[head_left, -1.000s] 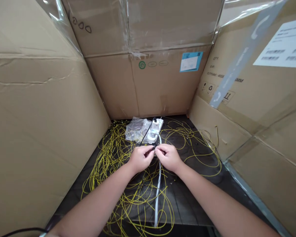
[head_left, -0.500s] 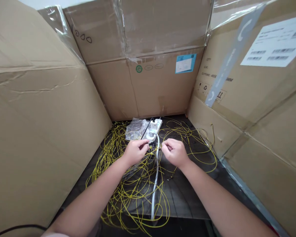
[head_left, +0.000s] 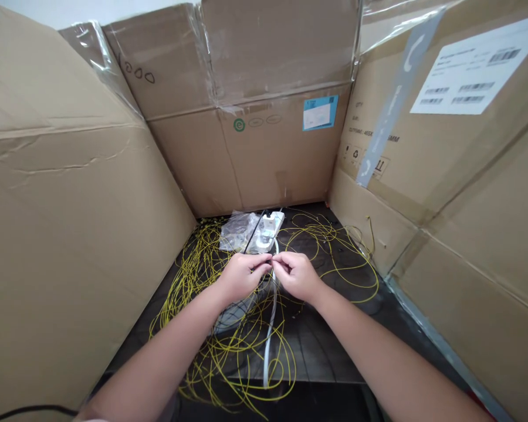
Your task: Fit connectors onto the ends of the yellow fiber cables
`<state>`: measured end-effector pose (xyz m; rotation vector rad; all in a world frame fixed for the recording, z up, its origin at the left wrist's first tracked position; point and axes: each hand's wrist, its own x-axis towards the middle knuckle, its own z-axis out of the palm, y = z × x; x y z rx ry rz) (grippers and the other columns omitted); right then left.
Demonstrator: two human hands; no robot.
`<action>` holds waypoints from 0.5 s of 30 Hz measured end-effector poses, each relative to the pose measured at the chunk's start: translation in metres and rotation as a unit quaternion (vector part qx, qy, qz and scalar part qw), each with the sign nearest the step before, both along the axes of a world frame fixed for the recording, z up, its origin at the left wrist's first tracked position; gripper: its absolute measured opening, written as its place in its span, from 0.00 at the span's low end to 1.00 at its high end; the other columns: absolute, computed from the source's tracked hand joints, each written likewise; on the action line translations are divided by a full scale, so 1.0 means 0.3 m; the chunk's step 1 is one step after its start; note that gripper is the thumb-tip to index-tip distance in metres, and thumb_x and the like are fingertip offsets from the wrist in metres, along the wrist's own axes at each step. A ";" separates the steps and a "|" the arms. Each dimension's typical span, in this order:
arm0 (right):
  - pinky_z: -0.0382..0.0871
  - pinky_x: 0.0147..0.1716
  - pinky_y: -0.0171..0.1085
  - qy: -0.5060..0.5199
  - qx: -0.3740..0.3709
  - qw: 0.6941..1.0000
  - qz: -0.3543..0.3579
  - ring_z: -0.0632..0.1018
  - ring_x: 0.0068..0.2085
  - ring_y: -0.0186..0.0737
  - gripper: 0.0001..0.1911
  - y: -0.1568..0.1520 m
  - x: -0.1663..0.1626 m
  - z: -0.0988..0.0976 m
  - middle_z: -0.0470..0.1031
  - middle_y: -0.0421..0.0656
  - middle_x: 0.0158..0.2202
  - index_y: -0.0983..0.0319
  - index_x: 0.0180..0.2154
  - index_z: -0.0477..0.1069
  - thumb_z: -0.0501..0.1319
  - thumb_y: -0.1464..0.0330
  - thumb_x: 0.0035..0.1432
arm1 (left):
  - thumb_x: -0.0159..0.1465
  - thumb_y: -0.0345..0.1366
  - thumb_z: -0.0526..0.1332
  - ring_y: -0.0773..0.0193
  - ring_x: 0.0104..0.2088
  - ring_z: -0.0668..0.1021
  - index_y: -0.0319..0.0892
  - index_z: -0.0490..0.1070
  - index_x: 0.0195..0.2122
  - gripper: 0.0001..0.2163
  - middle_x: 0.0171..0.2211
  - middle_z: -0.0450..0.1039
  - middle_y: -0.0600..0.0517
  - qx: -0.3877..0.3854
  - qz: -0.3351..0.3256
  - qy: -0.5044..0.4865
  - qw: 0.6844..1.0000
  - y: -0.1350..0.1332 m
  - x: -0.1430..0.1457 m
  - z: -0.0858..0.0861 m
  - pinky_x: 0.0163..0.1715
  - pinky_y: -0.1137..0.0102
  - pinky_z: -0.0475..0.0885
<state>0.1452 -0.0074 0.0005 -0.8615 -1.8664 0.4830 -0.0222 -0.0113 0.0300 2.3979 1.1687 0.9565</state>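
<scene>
My left hand (head_left: 240,275) and my right hand (head_left: 297,275) meet fingertip to fingertip over a dark table (head_left: 334,346), both pinched on a thin yellow cable (head_left: 270,262) between them. Loose loops of yellow cable (head_left: 202,275) are spread all over the table under and around my hands. Just beyond my fingers lies a white power strip (head_left: 270,228), and its white cord (head_left: 270,328) runs toward me between my forearms. A clear plastic bag (head_left: 237,231) lies left of the strip.
Tall cardboard boxes wrapped in clear film wall in the table: one at the left (head_left: 70,223), one at the back (head_left: 264,135), one at the right (head_left: 457,164) with a white label. A black cord (head_left: 26,408) shows at the lower left corner.
My hands had drawn apart half a second ago and have come back together, fingertips touching. The view has tipped up a little.
</scene>
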 end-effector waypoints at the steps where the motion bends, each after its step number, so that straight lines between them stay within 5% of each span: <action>1: 0.55 0.22 0.31 0.006 -0.006 1.000 -0.002 0.61 0.20 0.28 0.10 -0.002 -0.001 0.002 0.57 0.35 0.16 0.63 0.22 0.66 0.54 0.70 0.55 | 0.59 0.33 0.58 0.65 0.29 0.79 0.43 0.75 0.39 0.09 0.34 0.79 0.51 -0.002 -0.003 -0.008 1.000 -0.003 0.001 0.002 0.31 0.72 0.72; 15: 0.53 0.20 0.30 0.055 0.043 0.989 -0.127 0.58 0.18 0.27 0.07 0.003 0.008 0.001 0.54 0.33 0.14 0.63 0.17 0.62 0.56 0.74 0.43 | 0.56 0.32 0.59 0.64 0.28 0.79 0.37 0.73 0.35 0.08 0.29 0.78 0.50 -0.073 0.050 -0.109 0.990 0.024 0.010 -0.042 0.31 0.72 0.75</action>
